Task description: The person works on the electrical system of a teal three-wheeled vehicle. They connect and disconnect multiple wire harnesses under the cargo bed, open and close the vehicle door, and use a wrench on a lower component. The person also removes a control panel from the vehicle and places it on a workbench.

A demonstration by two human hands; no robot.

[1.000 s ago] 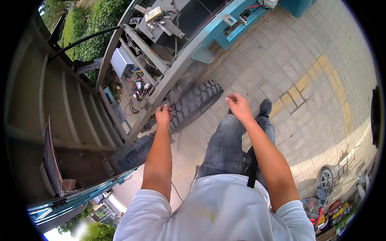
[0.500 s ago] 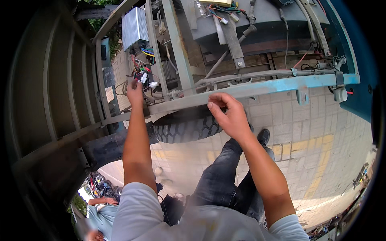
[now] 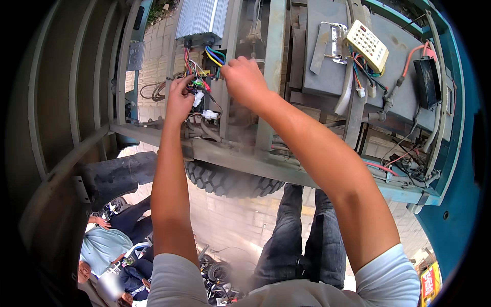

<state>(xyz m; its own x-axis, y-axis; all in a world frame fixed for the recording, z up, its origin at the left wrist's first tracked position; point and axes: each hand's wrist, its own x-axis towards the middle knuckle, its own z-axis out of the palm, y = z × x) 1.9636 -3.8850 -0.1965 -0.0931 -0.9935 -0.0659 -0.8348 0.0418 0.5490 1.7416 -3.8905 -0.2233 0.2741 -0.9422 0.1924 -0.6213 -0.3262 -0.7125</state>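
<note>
A finned silver controller box [image 3: 202, 20] sits at the top, with thin coloured wires and thick blue, yellow and green cables [image 3: 216, 56] coming out of its near end. My left hand [image 3: 180, 100] is closed at the bundle of thin wires [image 3: 192, 71], fingertips among them. White plug connectors [image 3: 209, 114] hang just beside that hand. My right hand [image 3: 246, 81] is curled beside the thick cables, near a frame bar. Its back hides most of its fingers, so whatever it holds cannot be made out.
A metal frame rail [image 3: 240, 159] runs across in front of me, above a tyre [image 3: 230, 180]. At the right a cream keypad-like box [image 3: 367, 47] with loose wires rests on a grey case [image 3: 327, 71]. People sit at lower left, one in a light blue shirt [image 3: 105, 245].
My view has shifted closer to the controller box. My right hand has moved from over the front rail up beside the thick cables and curled. My left hand stays at the wires.
</note>
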